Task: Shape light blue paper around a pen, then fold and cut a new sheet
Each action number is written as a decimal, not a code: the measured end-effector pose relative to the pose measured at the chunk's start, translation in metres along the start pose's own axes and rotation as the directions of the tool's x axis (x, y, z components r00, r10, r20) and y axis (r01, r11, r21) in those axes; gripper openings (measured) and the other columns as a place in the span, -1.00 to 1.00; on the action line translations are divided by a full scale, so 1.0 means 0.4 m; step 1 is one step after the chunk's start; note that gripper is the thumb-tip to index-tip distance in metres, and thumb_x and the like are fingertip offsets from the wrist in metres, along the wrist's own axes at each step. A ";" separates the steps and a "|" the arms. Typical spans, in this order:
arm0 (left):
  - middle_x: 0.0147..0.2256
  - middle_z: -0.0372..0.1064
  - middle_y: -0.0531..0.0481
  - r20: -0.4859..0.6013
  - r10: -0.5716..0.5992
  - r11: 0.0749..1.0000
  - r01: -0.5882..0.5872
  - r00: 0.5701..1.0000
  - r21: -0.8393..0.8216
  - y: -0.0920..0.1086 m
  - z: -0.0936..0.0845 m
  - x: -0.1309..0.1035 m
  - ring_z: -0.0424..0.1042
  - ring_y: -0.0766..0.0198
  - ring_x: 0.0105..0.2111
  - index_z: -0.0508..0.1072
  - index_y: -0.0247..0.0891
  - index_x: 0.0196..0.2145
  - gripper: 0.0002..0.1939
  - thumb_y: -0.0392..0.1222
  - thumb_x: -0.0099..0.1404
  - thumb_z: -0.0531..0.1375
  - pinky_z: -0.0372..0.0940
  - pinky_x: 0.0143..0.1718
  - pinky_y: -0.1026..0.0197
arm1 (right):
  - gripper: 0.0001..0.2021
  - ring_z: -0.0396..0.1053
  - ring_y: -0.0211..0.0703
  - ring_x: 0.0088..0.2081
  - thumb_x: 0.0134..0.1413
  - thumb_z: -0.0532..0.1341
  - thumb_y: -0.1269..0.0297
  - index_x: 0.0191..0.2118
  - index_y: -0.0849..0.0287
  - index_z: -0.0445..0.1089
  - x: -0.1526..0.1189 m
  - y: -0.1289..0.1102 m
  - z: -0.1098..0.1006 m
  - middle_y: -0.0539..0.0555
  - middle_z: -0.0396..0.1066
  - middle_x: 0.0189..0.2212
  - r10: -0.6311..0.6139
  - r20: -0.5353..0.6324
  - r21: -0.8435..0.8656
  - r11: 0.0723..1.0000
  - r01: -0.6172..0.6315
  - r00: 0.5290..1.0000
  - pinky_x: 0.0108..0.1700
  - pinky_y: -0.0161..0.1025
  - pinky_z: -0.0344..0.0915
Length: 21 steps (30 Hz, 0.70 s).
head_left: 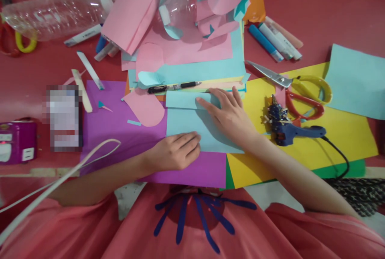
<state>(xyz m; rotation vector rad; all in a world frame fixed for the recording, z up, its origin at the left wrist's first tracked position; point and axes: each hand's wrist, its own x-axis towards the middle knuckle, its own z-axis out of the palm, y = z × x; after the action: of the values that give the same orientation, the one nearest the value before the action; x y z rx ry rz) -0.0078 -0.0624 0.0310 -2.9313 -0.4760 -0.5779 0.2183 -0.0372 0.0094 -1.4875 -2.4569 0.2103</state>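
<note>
A light blue sheet of paper [183,122] lies in front of me, its far edge folded over into a strip. My right hand [227,112] rests on the sheet with fingers spread, its fingertips on the folded strip. Near the sheet's lower left, my left hand [177,150] lies flat, fingers stretched out close together. Just beyond the fold is a black pen [174,87]. A pink paper piece with a rounded end [147,108] sits left of the sheet. Purple paper [120,130] and yellow paper [300,150] spread underneath.
Scissors [297,86] with yellow and red handles and a blue glue gun [288,130] lie to the right. Clear plastic bottles [54,14], pink paper [132,10] and markers [264,42] crowd the far side. A phone [64,118] and a white cable [87,156] are at left.
</note>
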 end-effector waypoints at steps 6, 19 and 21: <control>-0.19 0.65 -0.06 -0.011 0.007 0.996 -0.008 1.000 -0.091 0.035 -0.020 0.025 0.62 0.28 -0.19 0.55 -0.30 -0.30 -0.76 -0.43 0.41 0.11 0.50 -0.14 0.28 | -0.53 0.29 0.04 0.25 0.34 0.03 0.49 0.25 -0.04 0.31 -0.021 -0.004 -0.014 0.22 0.35 0.21 -0.063 -0.028 -0.043 0.997 0.062 0.998 0.36 0.32 0.08; 0.32 0.18 -0.50 0.263 -0.338 0.923 0.372 0.904 -0.094 -0.001 0.029 0.026 0.17 -0.16 0.37 0.13 -0.54 0.36 -0.27 0.05 0.44 0.13 0.07 0.38 -0.12 | -0.57 0.26 0.11 0.29 0.35 0.07 0.40 0.24 -0.04 0.37 -0.043 -0.007 0.001 0.22 0.36 0.23 -0.016 -0.050 0.039 0.999 0.018 0.999 0.39 0.37 0.03; 0.37 0.07 -0.51 0.285 -0.362 0.907 0.406 0.887 -0.111 -0.006 0.049 0.020 0.07 -0.17 0.41 0.00 -0.54 0.41 -0.18 0.09 0.44 0.13 -0.01 0.40 -0.15 | -0.57 0.26 0.12 0.29 0.34 0.07 0.42 0.23 -0.02 0.39 -0.042 -0.006 0.006 0.22 0.36 0.23 -0.009 -0.053 0.043 0.999 0.011 0.999 0.40 0.37 0.01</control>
<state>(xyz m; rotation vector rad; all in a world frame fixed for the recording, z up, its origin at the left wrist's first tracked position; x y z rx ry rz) 0.0053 -0.0547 0.0159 -3.1033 -1.1138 -0.2779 0.2231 -0.0533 0.0054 -1.4445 -2.4025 0.2189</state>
